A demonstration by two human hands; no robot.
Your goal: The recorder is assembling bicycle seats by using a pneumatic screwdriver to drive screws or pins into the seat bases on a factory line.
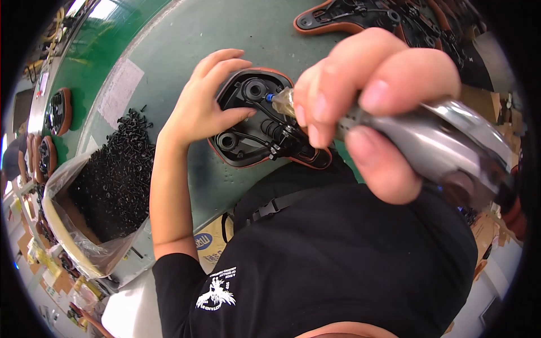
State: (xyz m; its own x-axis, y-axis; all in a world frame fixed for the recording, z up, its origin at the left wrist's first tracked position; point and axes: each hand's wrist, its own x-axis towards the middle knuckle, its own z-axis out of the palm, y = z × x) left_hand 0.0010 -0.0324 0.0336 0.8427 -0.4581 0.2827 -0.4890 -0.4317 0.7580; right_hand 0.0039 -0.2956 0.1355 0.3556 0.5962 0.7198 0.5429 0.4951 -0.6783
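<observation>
My right hand is closed around a grey power driver, fingers wrapped tight so its clear-collared tip stays aimed at a mount on the underside of the saddle. My left hand lies spread on the saddle's far edge, fingers pressing rather than gripping, to keep it from twisting. The saddle sits upside down on the green table, just in front of my body. To my left an open box of black screws stands within reach. More upturned saddles lie beyond.
</observation>
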